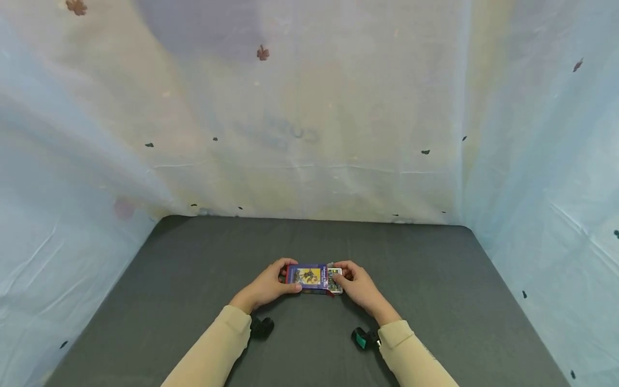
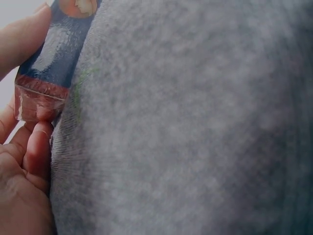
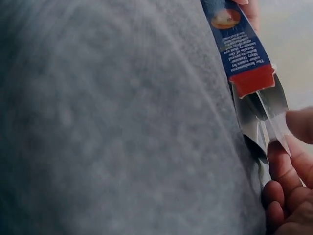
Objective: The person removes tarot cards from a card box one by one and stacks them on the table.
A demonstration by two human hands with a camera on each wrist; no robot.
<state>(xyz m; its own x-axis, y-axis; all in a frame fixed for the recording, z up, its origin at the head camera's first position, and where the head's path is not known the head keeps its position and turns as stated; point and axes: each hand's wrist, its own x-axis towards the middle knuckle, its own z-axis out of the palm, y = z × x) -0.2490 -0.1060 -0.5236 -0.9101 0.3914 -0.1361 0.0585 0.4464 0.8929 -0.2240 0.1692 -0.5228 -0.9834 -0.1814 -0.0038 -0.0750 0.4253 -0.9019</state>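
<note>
A blue card box with a yellow picture on its face lies between the hands in the head view. My left hand grips its left end, thumb along the near edge. A patterned deck of cards sticks partly out of the right end, and my right hand pinches it between thumb and fingers. The left wrist view shows the box's red closed end against the left fingers. In the right wrist view, silvery flaps stand out from the box's open end, close to the right fingertips.
A dark grey cloth-covered table lies under the hands. Pale curtain walls with small dark and reddish marks enclose it at the back and both sides. Black wrist devices sit at both cuffs.
</note>
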